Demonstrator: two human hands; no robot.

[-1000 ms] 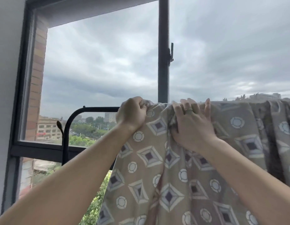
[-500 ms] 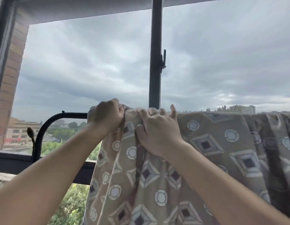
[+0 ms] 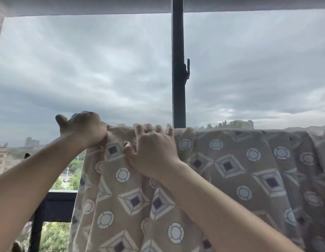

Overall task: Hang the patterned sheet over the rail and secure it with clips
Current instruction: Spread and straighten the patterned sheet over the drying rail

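Two hands on the sheet point(image 3: 228, 166), which hangs over the hidden rail: my left hand point(image 3: 85, 130) fists its left end, my right hand point(image 3: 152, 153) pinches the fold. Best spread flat before clipping.

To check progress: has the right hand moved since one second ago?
Yes, leftward. The right hand was right of the window post; now it grips the sheet left of it.

Sheet point(image 3: 228, 166): tan cloth printed with pale diamonds around dark squares, and white rings. Draped over rail, which is hidden under the top fold. Hangs in loose vertical folds; bunched at left edge, flatter rightward.
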